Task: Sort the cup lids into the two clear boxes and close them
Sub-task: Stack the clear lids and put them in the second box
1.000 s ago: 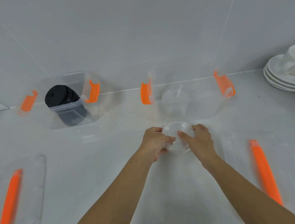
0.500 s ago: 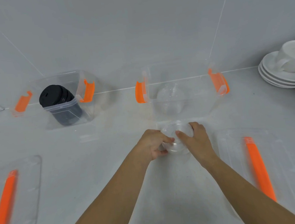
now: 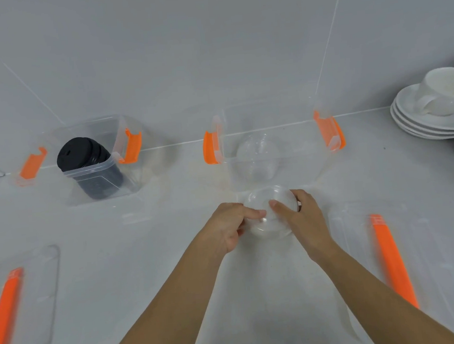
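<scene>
A clear domed cup lid (image 3: 268, 206) sits between my two hands just in front of the right clear box (image 3: 313, 169). My left hand (image 3: 229, 225) grips its left side and my right hand (image 3: 301, 213) grips its right side. The right box has orange latches and holds a clear domed lid (image 3: 257, 159). The left clear box (image 3: 127, 177) stands at the back left with a stack of black cup lids (image 3: 84, 159) leaning inside it. Both boxes are uncovered.
A clear box cover with an orange strip (image 3: 390, 259) lies flat at the right front. Another box cover (image 3: 5, 317) lies at the left front. White saucers and a cup (image 3: 434, 109) stand at the back right against the tiled wall.
The view has shifted slightly; both hands stay on the clear lid in front of the right box, with the fingers adjusted a little.
</scene>
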The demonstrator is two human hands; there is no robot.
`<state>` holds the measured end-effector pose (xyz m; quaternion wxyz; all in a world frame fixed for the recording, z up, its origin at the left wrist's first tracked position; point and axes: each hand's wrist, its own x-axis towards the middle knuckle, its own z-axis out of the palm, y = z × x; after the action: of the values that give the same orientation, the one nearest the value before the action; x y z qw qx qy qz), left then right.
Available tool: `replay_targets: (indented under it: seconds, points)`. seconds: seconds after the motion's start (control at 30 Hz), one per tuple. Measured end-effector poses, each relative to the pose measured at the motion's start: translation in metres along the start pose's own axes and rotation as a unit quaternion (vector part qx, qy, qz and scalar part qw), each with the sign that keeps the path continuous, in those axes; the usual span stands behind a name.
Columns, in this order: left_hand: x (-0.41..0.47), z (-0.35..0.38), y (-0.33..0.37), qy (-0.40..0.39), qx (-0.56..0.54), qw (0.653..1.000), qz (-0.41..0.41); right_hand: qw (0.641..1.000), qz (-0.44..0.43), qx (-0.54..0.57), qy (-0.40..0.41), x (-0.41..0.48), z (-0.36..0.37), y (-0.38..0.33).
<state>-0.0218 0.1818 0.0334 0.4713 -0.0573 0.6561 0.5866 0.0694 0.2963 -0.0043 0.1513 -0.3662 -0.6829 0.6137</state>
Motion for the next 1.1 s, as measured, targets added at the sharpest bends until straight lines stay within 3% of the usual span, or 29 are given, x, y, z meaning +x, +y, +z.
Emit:
replay_targets:
  seconds: [0.2,0.4,0.83,1.1]
  points:
    - [-0.007,-0.004,0.006,-0.031,-0.022,0.999,0.009,0.999,-0.023,0.021,-0.006,-0.001,0.0,-0.011]
    - [-0.024,-0.011,0.019,-0.06,0.034,0.997,0.036,0.997,-0.035,0.065,-0.021,-0.008,0.003,-0.027]
    - [-0.052,-0.007,0.101,-0.049,0.068,0.979,0.184,0.983,-0.143,0.112,-0.025,0.009,-0.004,-0.122]
    - [-0.03,0.011,0.149,-0.001,0.043,0.981,0.189,0.99,-0.117,0.07,-0.029,0.061,-0.011,-0.158]
